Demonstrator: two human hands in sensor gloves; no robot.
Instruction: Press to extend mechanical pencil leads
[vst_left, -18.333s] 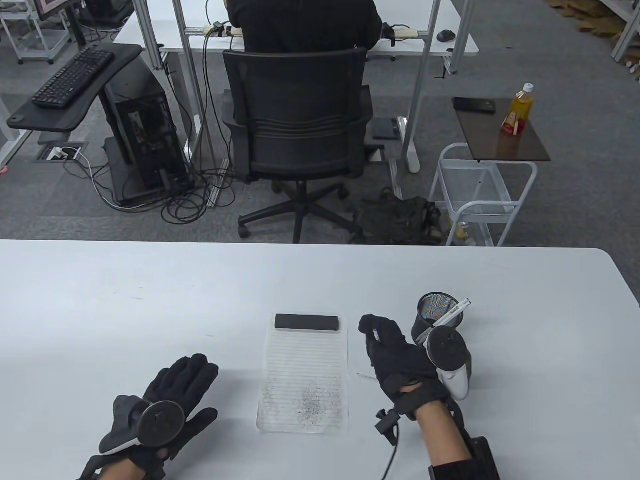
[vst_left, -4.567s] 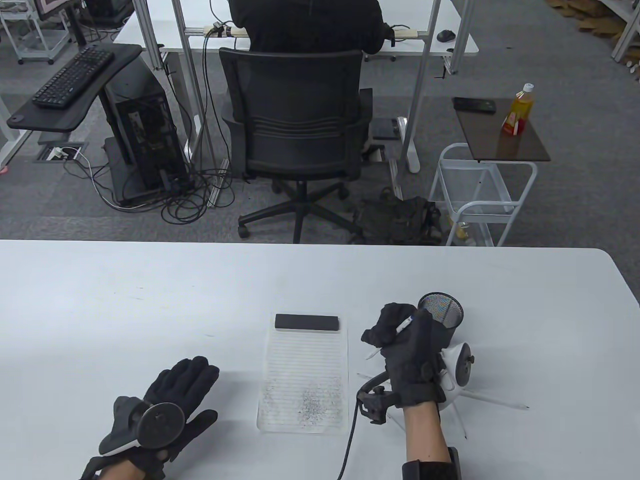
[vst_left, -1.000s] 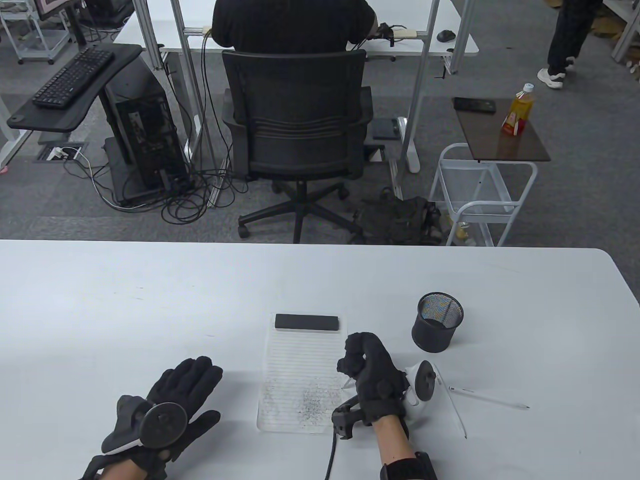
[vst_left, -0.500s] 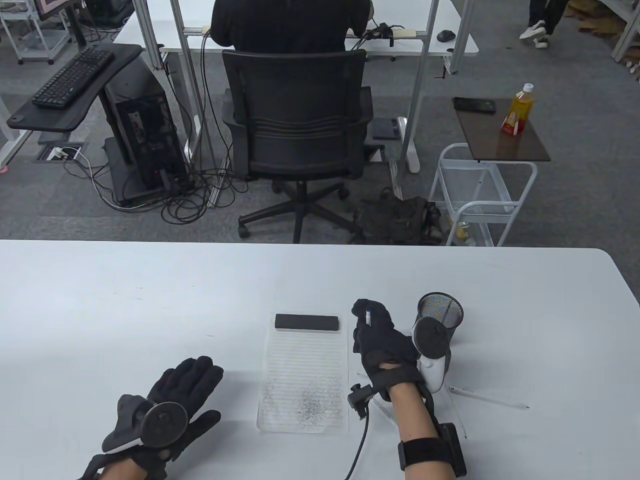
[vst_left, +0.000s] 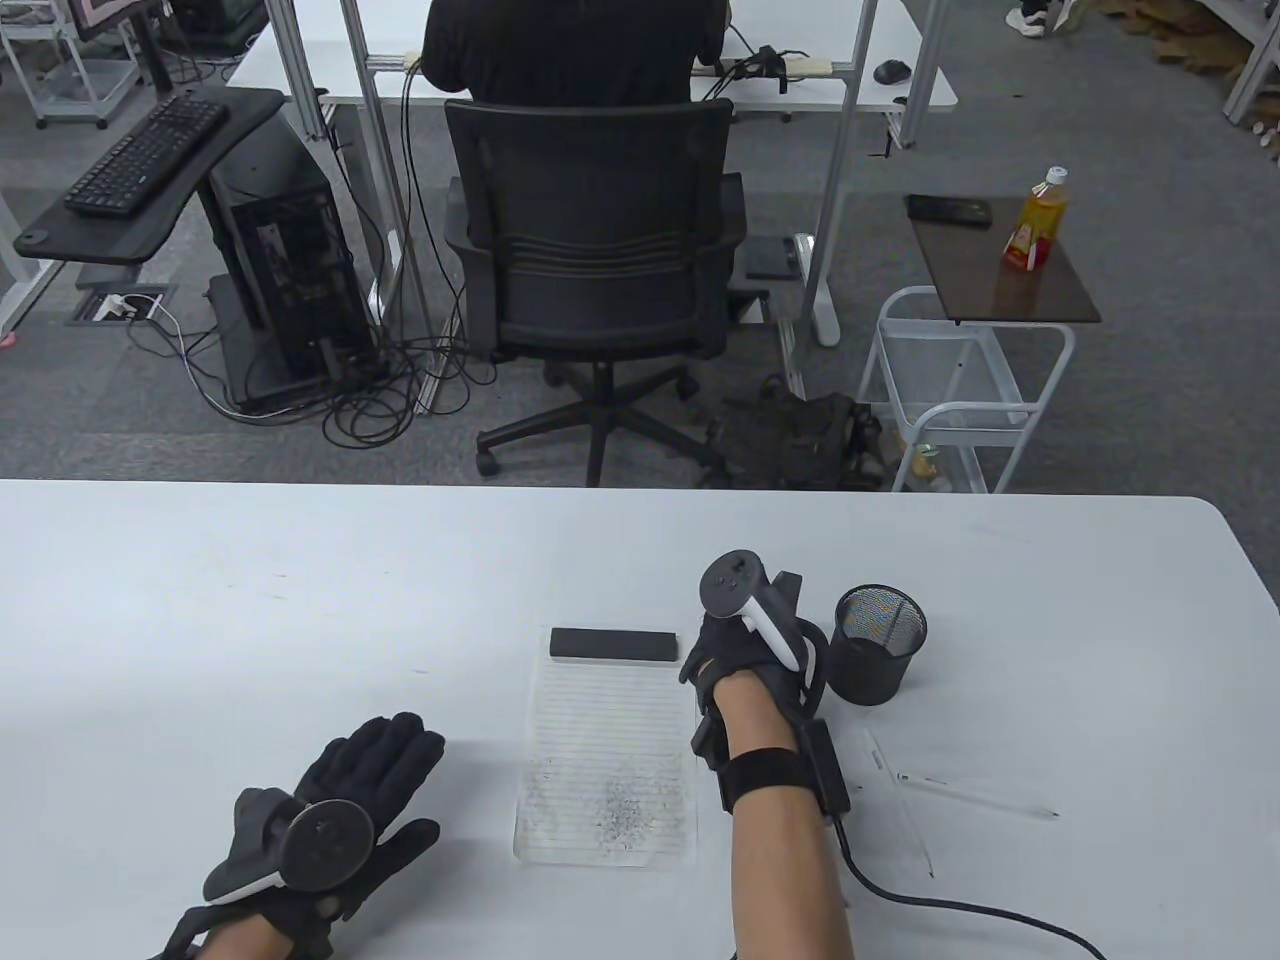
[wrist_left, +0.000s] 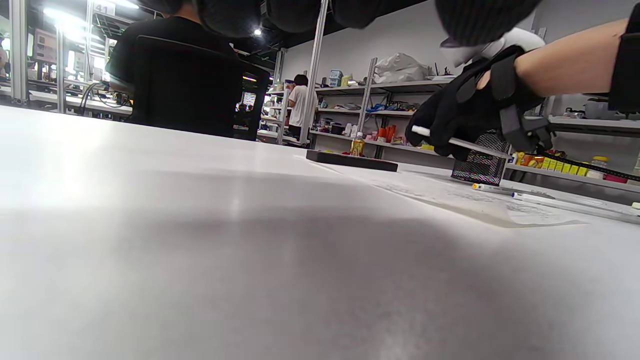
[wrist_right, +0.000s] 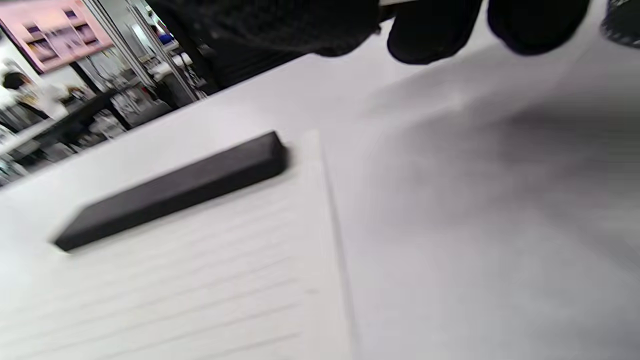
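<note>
While my right hand (vst_left: 745, 655) grips a white mechanical pencil (wrist_left: 462, 143) above the white table (vst_left: 300, 600), just left of the mesh pen cup (vst_left: 878, 645), my left hand (vst_left: 335, 800) rests flat and spread at the near left, holding nothing. I judge the work well along: the cup looks empty, the lined sheet (vst_left: 608, 750) under the black bar (vst_left: 612, 644) carries lead marks, and two pencils (vst_left: 975, 797) lie near right. Whether this one has been clicked, I cannot tell.
</note>
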